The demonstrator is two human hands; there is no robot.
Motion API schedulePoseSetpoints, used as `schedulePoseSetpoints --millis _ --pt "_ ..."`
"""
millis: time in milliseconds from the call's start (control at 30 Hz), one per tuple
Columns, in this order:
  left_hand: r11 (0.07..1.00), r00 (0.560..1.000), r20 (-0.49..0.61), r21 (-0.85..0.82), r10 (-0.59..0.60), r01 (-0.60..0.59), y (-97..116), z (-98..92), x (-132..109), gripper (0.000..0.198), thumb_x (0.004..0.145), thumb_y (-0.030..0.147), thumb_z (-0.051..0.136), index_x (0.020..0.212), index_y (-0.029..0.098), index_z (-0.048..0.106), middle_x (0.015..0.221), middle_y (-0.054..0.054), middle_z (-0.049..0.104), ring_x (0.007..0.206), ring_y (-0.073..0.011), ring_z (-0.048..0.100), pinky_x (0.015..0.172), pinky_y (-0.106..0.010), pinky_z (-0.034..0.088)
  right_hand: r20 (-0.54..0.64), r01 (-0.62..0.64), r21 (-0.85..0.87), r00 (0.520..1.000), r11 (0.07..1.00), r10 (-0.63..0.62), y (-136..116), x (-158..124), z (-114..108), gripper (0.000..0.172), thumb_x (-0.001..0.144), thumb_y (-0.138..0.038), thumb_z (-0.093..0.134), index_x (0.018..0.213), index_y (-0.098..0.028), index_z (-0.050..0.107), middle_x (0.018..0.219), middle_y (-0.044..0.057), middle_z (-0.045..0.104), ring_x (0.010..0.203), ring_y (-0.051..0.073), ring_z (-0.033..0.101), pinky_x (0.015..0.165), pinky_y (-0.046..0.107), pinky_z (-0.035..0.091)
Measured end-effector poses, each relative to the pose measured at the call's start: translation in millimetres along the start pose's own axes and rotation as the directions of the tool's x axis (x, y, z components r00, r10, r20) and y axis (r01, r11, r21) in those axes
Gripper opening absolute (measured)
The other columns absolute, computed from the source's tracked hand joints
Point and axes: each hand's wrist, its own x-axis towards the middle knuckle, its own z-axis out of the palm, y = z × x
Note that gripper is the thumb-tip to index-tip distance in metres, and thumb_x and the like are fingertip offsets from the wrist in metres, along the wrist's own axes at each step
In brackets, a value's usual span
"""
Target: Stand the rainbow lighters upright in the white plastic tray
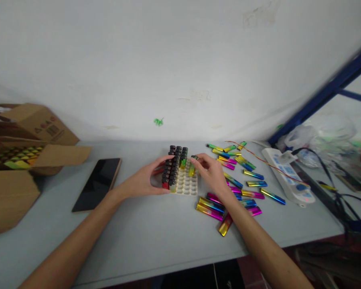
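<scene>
White tray [187,186], its left rows filled with upright lighters [174,166], sits clasped at its left edge by my left hand [147,180]. My right hand [212,173] pinches a yellow-green lighter [192,168] standing in a tray slot, and loose lighters [249,184] lie just beside.

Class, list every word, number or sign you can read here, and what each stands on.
No text here can be read.
Cardboard box: dark printed symbols, too blurred.
Power strip: blue labels, too small.
Wall: green mark, no legible word.
Lighters: no print made out.
</scene>
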Motion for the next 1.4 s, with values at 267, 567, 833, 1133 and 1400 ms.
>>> schedulePoseSetpoints --millis 267,567,833,1133,1400 --pt "0.999 1.0 -0.01 -0.033 0.001 -0.002 2.8 1.0 0.2 0.106 0.075 0.031 0.098 0.166 0.031 0.042 0.176 -0.014 0.042 0.153 -0.0381 0.054 0.13 -0.056 0.042 0.074 0.18 -0.156 0.983 0.971 -0.17 3.7 -3.2 10.1 0.032 0.109 -0.047 0.059 0.106 -0.02 0.075 0.089 0.006 0.08 0.077 0.02 0.074 0.075 0.03 0.056" --pt "0.999 1.0 0.002 -0.043 -0.008 0.008 2.2 0.5 1.3 0.105 0.077 0.032 0.097 0.166 0.033 0.042 0.173 -0.013 0.047 0.151 -0.0357 0.056 0.129 -0.054 0.044 0.247 0.268 -0.514 0.956 0.815 -0.158 -4.1 3.3 21.2 0.026 0.111 -0.037 0.061 0.093 -0.02 0.071 0.093 0.008 0.071 0.081 0.019 0.069 0.073 0.028 0.05" --pt "1.0 1.0 -0.004 0.0 -0.028 0.028 3.2 -2.7 1.5 0.107 0.075 0.035 0.097 0.167 0.035 0.041 0.173 -0.012 0.048 0.153 -0.04 0.054 0.129 -0.056 0.043 0.164 0.297 -0.356 0.953 0.886 -0.254 7.0 1.9 -6.7 0.015 0.105 -0.023 0.066 0.12 -0.019 0.07 0.107 0.008 0.072 0.094 0.02 0.071 0.089 0.033 0.058" --pt "0.999 0.999 -0.017 0.024 -0.045 0.046 1.6 -4.6 1.1 0.109 0.074 0.04 0.097 0.167 0.036 0.042 0.174 -0.011 0.046 0.154 -0.0446 0.051 0.131 -0.063 0.038 -0.167 0.11 -0.227 0.975 0.968 -0.15 28.7 17.1 -71.9 0.023 0.099 -0.031 0.065 0.119 -0.022 0.07 0.095 0.005 0.079 0.086 0.021 0.076 0.083 0.036 0.062" --pt "0.999 0.999 -0.011 0.019 -0.034 0.035 -0.7 -5.1 1.4 0.109 0.075 0.04 0.098 0.168 0.037 0.042 0.176 -0.01 0.044 0.156 -0.043 0.049 0.131 -0.062 0.037 -0.211 0.122 -0.337 0.957 0.934 -0.201 30.1 28.5 -97.0 0.022 0.093 -0.025 0.06 0.113 -0.021 0.07 0.09 0.004 0.074 0.082 0.02 0.071 0.081 0.035 0.06"
